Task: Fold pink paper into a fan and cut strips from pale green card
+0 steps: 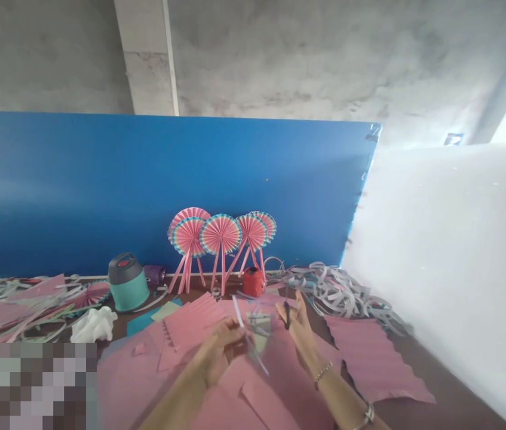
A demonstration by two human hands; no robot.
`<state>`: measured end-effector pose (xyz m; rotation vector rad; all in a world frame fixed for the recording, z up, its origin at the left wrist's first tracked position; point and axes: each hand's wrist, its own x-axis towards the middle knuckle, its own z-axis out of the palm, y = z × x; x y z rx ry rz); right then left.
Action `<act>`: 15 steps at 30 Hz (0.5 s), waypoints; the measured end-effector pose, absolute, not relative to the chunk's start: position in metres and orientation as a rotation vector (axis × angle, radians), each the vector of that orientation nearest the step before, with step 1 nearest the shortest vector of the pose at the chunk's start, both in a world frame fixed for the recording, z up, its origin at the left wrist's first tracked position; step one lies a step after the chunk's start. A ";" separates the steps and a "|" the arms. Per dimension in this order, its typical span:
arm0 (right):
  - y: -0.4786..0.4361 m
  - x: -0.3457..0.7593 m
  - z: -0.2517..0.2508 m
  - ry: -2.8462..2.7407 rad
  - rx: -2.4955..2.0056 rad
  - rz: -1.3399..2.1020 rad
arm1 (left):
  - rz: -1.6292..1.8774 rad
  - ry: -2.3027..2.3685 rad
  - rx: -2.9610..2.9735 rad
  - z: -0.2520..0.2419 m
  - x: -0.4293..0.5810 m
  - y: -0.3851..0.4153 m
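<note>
My left hand [223, 346] is closed on a narrow white paper strip [258, 356], which sticks out above and below the fingers. My right hand [301, 328] holds a pair of scissors [287, 315] by the dark handles; its blades are blurred and point away from me. Between the hands, pale cut strips [259, 322] lie over a light green paper piece. Beneath them spreads pink paper [279, 382], and a pleated pink sheet [194, 319] rests left of my left hand.
Several pink pleated paper fans [220, 235] lean against the blue partition [145, 173]. A teal jug with a grey lid [128, 283], a red container [253, 282] and crumpled white material [94, 324] stand around. Curled strips [333, 286] heap at right, near a white wall [450, 257].
</note>
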<state>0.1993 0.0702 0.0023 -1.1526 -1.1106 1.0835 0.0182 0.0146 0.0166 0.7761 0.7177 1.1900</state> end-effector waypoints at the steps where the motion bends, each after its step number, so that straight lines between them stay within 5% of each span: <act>1: 0.072 0.199 -0.001 -1.067 -1.160 1.083 | 1.096 0.650 0.783 0.017 0.023 0.008; 8: 0.072 0.198 -0.006 -0.934 -1.256 1.138 | 0.509 0.717 1.060 0.008 0.024 -0.001; 15: 0.064 0.198 0.011 -1.058 -1.283 1.095 | 0.782 0.972 1.062 0.016 -0.023 0.024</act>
